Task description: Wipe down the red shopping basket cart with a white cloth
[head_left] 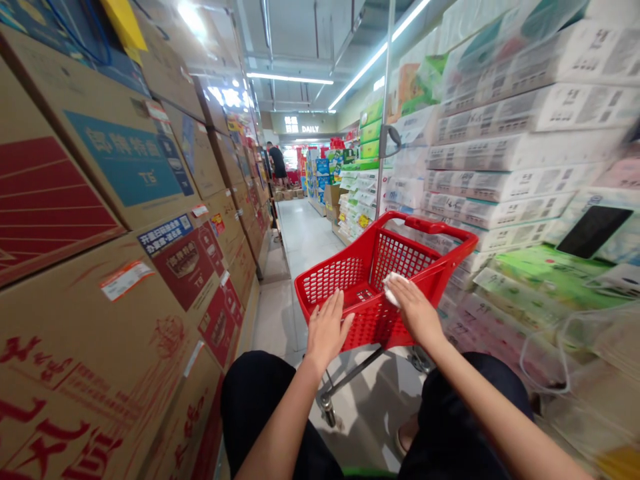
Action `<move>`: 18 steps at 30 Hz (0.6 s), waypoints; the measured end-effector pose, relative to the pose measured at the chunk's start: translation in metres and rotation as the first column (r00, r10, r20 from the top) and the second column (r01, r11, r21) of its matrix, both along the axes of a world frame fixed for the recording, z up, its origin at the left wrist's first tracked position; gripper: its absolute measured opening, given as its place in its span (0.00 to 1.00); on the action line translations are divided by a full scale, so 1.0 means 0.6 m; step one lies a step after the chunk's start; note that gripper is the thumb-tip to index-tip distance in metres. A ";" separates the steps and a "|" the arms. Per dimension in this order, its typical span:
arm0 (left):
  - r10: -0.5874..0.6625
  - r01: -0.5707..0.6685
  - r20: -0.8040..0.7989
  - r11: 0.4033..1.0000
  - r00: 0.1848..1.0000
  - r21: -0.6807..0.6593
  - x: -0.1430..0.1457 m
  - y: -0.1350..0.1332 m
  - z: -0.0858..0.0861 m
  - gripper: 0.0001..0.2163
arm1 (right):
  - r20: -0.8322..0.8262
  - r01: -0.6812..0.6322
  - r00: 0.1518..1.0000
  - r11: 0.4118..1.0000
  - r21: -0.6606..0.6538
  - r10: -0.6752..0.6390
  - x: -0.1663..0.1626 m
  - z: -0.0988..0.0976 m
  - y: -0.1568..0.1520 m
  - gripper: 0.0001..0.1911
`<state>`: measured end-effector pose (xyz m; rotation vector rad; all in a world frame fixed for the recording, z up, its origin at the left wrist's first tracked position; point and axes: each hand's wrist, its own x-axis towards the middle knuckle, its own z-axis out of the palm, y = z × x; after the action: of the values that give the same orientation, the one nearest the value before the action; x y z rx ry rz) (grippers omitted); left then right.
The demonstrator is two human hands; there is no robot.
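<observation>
A red plastic shopping cart (430, 257) stands in a shop aisle right in front of my knees. My left hand (327, 328) rests flat on the cart's near wall, fingers stretched out and holding nothing. My right hand (416, 308) presses a small white cloth (390, 285) against the cart's near rim, fingers closed over it. The basket looks empty inside. My legs in dark trousers show at the bottom of the view.
Stacked brown cardboard boxes (125, 267) wall the left side. Packs of tissue and paper goods (515, 153) pile up on the right. A person in dark clothes (278, 163) stands far down the light tiled aisle (305, 233). A metal pole (384, 120) rises by the right stacks.
</observation>
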<state>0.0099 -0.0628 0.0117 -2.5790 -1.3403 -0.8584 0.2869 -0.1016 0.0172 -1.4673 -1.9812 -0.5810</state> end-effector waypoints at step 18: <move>0.096 -0.097 -0.033 0.995 0.995 -0.024 0.026 0.002 0.012 0.26 | -0.009 0.022 1.000 1.000 0.004 -0.022 0.036 0.005 0.017 0.35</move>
<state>0.0256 -0.0613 0.0192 -2.5119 -1.4630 -0.7868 0.3087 -0.0913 0.0202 -1.4888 -1.9578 -0.5867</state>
